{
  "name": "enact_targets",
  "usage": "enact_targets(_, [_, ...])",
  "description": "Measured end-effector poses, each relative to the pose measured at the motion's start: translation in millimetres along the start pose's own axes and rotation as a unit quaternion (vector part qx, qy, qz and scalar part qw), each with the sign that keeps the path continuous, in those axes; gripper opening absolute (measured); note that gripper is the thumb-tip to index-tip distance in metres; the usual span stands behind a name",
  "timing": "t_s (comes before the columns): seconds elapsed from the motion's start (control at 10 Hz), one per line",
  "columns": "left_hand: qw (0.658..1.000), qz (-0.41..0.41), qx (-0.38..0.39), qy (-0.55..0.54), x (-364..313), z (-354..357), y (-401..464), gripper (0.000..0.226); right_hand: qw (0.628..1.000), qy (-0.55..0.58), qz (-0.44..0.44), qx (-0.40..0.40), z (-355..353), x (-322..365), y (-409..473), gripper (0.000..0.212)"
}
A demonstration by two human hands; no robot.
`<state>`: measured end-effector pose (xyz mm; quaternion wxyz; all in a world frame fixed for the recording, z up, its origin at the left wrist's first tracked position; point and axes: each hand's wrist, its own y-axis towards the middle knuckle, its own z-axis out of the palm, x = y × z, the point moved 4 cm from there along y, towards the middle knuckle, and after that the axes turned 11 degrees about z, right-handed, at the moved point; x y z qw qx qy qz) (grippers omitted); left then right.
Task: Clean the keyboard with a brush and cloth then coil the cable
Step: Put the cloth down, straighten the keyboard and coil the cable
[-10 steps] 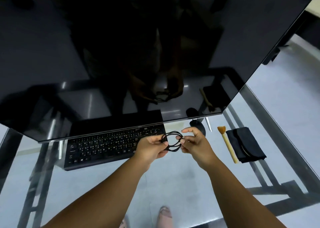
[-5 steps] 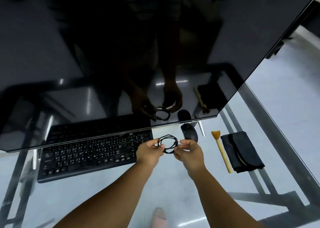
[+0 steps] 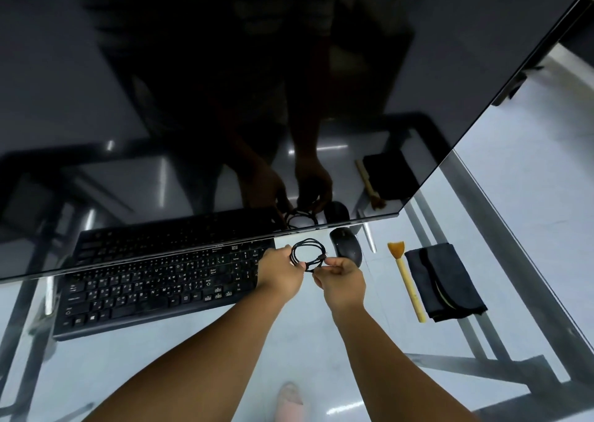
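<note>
A black keyboard (image 3: 154, 290) lies on the glass desk, its far edge under the monitor. Just right of it, both hands hold a thin black cable (image 3: 309, 250) wound into a small round coil. My left hand (image 3: 279, 272) pinches the coil's left side. My right hand (image 3: 342, 280) pinches its lower right, near the plug end. To the right lie a wooden-handled brush (image 3: 406, 282) and a folded dark cloth (image 3: 445, 282), side by side, touched by neither hand.
A large dark monitor (image 3: 225, 84) overhangs the desk and reflects the hands. A black mouse (image 3: 346, 248) sits just behind my right hand. The glass desk (image 3: 160, 367) has metal frame bars (image 3: 501, 261) along the right. A foot shows below through the glass.
The view has tilted down and shifted, showing more of the keyboard and the mouse. The hands stay together on the cable, whose loops have gathered into a neater, rounder coil.
</note>
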<state>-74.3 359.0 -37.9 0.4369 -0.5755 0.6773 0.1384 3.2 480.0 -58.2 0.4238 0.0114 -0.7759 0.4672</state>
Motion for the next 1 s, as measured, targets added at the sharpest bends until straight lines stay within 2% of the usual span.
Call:
enact_targets(0.1, [1.000, 0.002, -0.007, 0.019, -1, -1, 2, 0.049, 1.000, 0.001, -0.002, -0.011, 1, 0, 1, 0.021])
enact_targets(0.2, [0.999, -0.019, -0.033, -0.028, 1, -4, 1, 0.051, 1.000, -0.003, -0.004, -0.016, 3, 1, 0, 0.020])
enact_targets(0.3, [0.998, -0.020, -0.055, -0.036, 2, -7, 2, 0.042, 1.000, 0.002, -0.002, -0.014, 5, 2, 2, 0.020])
enact_targets(0.7, [0.996, -0.014, -0.067, -0.056, 8, -5, 2, 0.052, 0.999, -0.027, -0.007, -0.032, 7, 3, 4, 0.018])
enact_targets(1.0, [0.995, 0.017, -0.088, -0.042, 4, -19, -9, 0.038, 0.996, -0.068, -0.037, -0.053, 3, 8, -5, 0.011])
